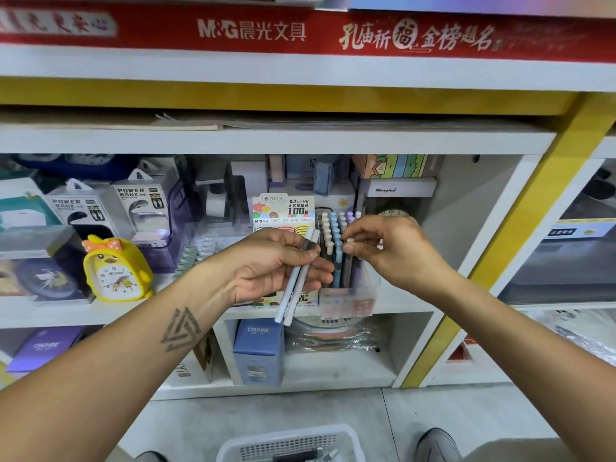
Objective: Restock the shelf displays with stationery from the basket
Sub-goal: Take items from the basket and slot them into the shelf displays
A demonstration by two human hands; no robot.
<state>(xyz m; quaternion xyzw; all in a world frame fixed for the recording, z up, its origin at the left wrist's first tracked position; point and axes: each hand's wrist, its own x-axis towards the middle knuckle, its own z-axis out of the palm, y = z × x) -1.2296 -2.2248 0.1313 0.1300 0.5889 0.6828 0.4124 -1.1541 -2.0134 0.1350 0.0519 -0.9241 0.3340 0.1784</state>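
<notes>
At the middle shelf, directly ahead: right hand (pixel 388 248) pinching the capped top of one slim pale pen (pixel 349 258) between thumb and forefinger, over the clear plastic display box (pixel 346 300) packed with upright pastel pens (pixel 335 228). Pen's long axis near vertical, cap end up at the fingertips, barrel pointing down among the ones already standing; lower end hidden behind them, so impossible to say whether seated yet. Right hand plainly the nearer to the box, poised above its right part.

Left hand (pixel 276 266) just beside, to the left, curled round two more slim white pens (pixel 298 278) held as a reserve. These slanted, upper ends leaning right towards the box, lower ends hanging clear below the palm.

Judged as mid-insertion: likely a straight downward push into a gap, with crowded neighbours the probable snag.

Down on the floor, a white perforated plastic basket (pixel 290 441) with dark items inside, well apart from both hands. Off to the left on the same shelf, a yellow chick-shaped alarm clock (pixel 115 268).
</notes>
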